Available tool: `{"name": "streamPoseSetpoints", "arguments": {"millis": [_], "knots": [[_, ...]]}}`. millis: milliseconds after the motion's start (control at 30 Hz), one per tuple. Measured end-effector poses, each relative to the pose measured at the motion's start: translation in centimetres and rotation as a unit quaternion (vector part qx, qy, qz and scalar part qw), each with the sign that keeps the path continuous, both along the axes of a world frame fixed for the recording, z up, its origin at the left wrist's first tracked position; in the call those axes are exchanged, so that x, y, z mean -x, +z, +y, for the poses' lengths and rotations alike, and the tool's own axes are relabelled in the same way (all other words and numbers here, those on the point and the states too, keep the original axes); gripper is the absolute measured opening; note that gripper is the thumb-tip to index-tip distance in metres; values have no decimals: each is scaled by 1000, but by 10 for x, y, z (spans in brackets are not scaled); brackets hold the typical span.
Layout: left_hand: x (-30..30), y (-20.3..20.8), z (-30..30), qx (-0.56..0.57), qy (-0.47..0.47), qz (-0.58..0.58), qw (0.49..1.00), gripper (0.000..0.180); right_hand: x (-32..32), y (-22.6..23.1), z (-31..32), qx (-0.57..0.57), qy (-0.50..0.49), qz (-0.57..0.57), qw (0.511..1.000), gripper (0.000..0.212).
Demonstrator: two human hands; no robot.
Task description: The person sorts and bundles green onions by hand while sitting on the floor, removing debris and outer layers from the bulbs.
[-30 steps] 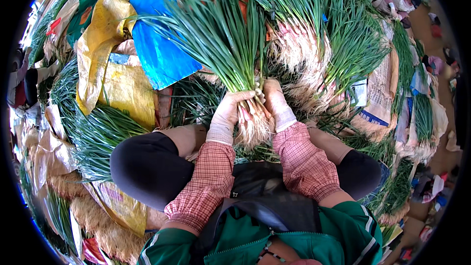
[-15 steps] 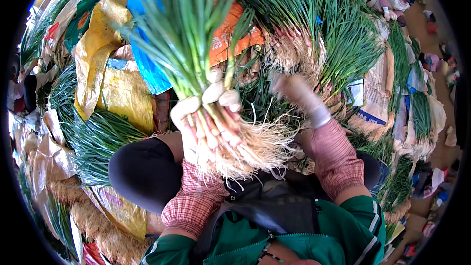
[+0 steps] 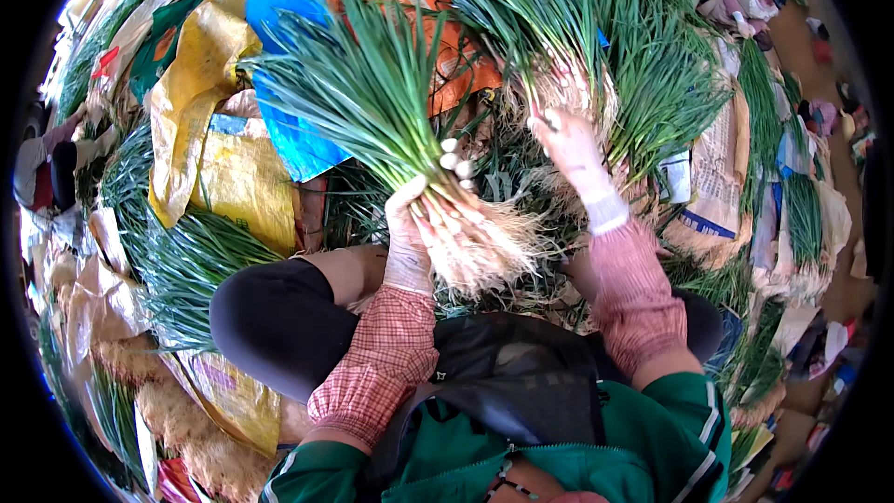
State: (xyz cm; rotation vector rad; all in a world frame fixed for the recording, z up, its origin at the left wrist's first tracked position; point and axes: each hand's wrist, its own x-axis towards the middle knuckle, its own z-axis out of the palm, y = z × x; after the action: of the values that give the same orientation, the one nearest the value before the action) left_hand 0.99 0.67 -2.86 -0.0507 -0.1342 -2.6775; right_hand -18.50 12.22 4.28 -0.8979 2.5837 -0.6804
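Observation:
My left hand (image 3: 407, 224), in a pale glove, is wrapped round a thick bunch of green onions (image 3: 396, 130). The leaves fan up and to the left, and the pale, stringy roots spread to the lower right. Up at the right, my right hand (image 3: 566, 144), also gloved, is closed on the reddish lower stalk of a green onion (image 3: 532, 91). That stalk lies at the left edge of a larger heap of green onions (image 3: 521, 9), whose roots show just behind my fingers.
Blue and orange sheeting (image 3: 289, 121) lies beyond the bunch, with a yellow woven sack (image 3: 244, 182) left of it. More green onions (image 3: 200, 247) lie by my left knee (image 3: 275, 326). Loose green leaves (image 3: 358, 200) litter the ground before me. Another person (image 3: 736, 0) is at the far right.
My left hand has moved the bunch slightly up and right, away from my body. My right hand has moved forward to the heap and closed on a green onion stalk.

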Motion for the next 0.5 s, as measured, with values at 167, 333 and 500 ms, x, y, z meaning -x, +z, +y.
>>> {"name": "streamPoseSetpoints", "arguments": {"millis": [167,333,500], "knots": [[8,-1,2,40,-75,-108,991,41,-41,-34,24,107,84,-212,968,29],[7,7,2,62,-71,-179,979,39,-37,-56,-31,280,13,-215,936,19],[4,0,-2,45,-119,-174,977,43,-49,-93,-34,409,-208,-499,735,19]]}}
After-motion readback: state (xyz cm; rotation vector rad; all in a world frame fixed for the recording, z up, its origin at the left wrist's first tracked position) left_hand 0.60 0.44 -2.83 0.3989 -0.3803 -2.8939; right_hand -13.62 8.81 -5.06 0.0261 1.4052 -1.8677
